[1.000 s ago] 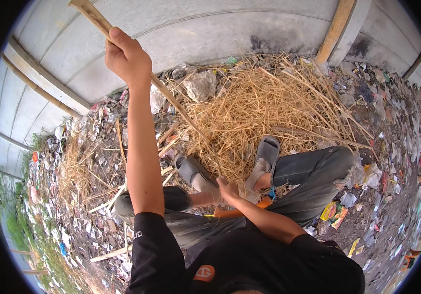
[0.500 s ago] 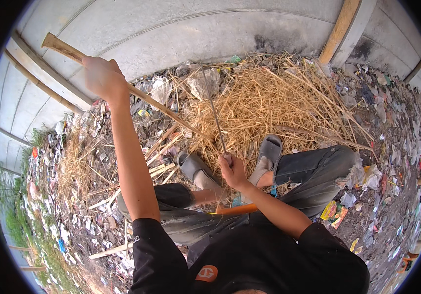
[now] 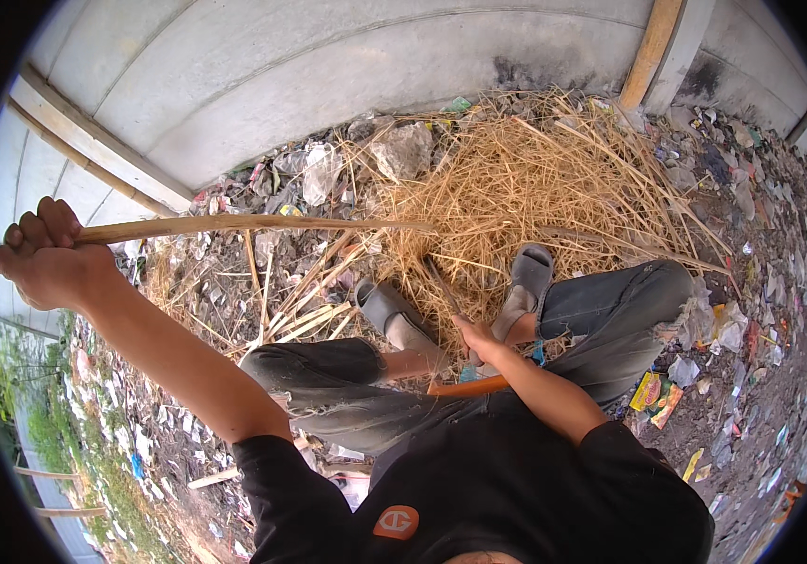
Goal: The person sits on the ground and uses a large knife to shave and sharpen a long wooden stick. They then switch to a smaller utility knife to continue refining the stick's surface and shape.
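1. The left hand (image 3: 46, 263) is stretched far out to the person's left, its fingers wrapped round a long wooden stick (image 3: 234, 223) near one end.
2. The stick runs across to the left edge of the straw pile (image 3: 525, 188); whether its far end touches the straw or hangs just above it, I cannot tell.
3. The right hand (image 3: 486, 340) is well apart from the left, closed on a slim, dark-bladed tool (image 3: 441, 285) that points at the pile's near edge, between the left sandal (image 3: 392, 310) and the right sandal (image 3: 532, 268).
4. The step in hand looks like shaping the stick: it is held out, and the blade appears clear of it.
5. Another stroke would call for a firm left grip, the stick brought against the blade, and the edge turned away from both feet.
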Tool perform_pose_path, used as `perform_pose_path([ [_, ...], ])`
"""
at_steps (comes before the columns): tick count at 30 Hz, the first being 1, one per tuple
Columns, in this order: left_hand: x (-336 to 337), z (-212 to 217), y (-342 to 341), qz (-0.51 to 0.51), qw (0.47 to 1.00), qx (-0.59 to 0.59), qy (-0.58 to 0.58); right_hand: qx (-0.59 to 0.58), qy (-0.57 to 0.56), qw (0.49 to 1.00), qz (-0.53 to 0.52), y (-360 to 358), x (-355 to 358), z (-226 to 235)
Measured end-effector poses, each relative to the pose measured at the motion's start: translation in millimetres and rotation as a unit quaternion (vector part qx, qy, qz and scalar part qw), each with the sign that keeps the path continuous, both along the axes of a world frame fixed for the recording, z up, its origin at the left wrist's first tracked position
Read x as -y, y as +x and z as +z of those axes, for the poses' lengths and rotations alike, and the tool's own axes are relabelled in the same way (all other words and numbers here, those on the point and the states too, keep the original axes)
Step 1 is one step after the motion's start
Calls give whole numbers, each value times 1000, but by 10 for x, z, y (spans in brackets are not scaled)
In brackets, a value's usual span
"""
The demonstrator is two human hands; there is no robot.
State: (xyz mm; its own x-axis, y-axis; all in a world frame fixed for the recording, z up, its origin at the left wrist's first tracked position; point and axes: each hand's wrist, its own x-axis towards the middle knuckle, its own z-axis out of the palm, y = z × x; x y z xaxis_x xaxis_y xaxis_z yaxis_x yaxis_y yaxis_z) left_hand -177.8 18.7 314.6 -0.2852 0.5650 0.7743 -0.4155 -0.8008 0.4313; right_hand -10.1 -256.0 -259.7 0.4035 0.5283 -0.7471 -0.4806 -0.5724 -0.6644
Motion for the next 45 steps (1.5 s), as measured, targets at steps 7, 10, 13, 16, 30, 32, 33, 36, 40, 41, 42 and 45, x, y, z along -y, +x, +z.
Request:
perform_pose_path([
  [7, 66, -252, 189, 34, 999, -12, -7, -113, 27, 991, -69, -110, 67, 488],
  [10, -175, -618, 567, 3, 999, -29, -21, -106, 53, 990, -73, 23, 182, 351],
  [13, -205, -1043, 844, -3, 995, -79, -60, -84, 47, 992, -77, 65, 217, 664],
  [16, -248, -1210, 1030, 23, 994, -88, -61, -6, 69, 991, -114, 151, 270, 594],
  [30, -240, -1031, 1227, -58, 984, -49, -162, 43, 100, 990, -87, 144, 357, 789],
  [32, -350, -1014, 1252, -153, 975, -28, -157, 79, 123, 988, -50, 243, 286, 938],
  [33, -495, -1057, 1212, -192, 971, -39, -136, 100, 143, 984, -31, 342, 210, 1115],
  [36, -430, -1052, 1357, -229, 963, -48, -131, 188, 231, 953, -53, 625, -8, 2015],
  [40, -267, -1022, 1574, -125, 977, -91, -149, 267, 464, 835, -128, 796, -243, 3370],
  [41, -244, -1036, 1637, -86, 980, -109, -144, 274, 514, 798, -156, 759, -250, 3561],
  [42, -308, -1057, 1679, -69, 981, -125, -129, 280, 562, 757, -183, 714, -281, 3720],
  [45, -380, -1127, 1910, 3, 984, -143, -107, 280, 632, 679, -246, 361, -457, 3316],
])
